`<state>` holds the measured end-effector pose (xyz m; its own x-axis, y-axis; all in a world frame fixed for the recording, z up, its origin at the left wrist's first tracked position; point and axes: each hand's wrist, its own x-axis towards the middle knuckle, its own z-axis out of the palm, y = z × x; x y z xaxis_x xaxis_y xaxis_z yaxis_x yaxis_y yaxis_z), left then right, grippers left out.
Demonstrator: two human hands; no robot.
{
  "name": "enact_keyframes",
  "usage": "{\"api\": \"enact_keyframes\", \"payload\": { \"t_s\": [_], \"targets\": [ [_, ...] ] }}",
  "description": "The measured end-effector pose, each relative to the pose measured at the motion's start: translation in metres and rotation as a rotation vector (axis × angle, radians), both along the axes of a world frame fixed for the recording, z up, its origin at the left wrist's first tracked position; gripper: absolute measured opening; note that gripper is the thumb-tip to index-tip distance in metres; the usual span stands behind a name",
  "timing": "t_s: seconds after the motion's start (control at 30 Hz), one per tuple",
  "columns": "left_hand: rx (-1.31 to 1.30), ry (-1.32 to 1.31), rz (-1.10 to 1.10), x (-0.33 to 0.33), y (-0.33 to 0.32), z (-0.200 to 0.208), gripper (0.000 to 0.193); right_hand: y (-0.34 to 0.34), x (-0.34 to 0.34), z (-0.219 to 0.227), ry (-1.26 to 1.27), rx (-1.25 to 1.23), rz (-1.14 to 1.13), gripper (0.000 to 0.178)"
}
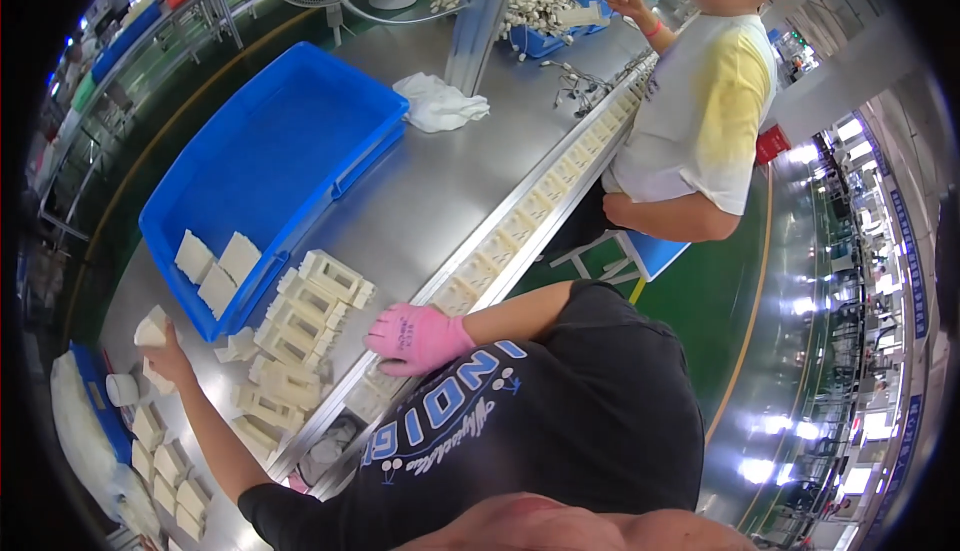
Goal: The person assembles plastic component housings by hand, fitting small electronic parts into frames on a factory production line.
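My bare left hand (170,359) is closed around a cream-coloured plastic block (151,328), held up beside the near corner of the blue bin (210,326). Part of another pale piece (158,381) shows below that hand; whether it is gripped too is hard to see. My right hand (418,340), in a pink glove, rests over a long metal channel (455,296) lined with cream plastic pieces. Its fingers lie across the channel's edge, the thumb apart, and nothing shows in them. Stacked cream plastic frames (305,316) stand between my hands.
More cream blocks (168,466) lie at the lower left, near a clear plastic bag (85,431). A few pale blocks (218,276) sit inside the blue bin. White cloth (440,103) lies beyond it. Across the channel is a co-worker (690,111), near a heap of wired parts (535,1).
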<state>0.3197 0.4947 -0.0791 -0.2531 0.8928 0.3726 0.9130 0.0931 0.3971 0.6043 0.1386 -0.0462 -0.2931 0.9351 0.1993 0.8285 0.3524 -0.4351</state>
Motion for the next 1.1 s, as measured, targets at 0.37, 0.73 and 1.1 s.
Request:
{"api": "enact_keyframes", "payload": {
  "t_s": [0.37,0.73,1.1],
  "targets": [
    [-0.682,-0.990,-0.866,0.200,-0.196,0.045,0.064,0.036,0.064,0.032,0.446,0.261,-0.350,0.064],
    [-1.353,-0.892,-1.016,0.306,-0.209,-0.047,0.025,0.106,0.150,-0.052,-0.041,-0.288,-0.361,0.045],
    [-0.743,-0.627,-1.015,0.174,-0.206,0.046,0.036,0.115,0.193,-0.057,0.059,-0.293,-0.302,0.040]
  ]
}}
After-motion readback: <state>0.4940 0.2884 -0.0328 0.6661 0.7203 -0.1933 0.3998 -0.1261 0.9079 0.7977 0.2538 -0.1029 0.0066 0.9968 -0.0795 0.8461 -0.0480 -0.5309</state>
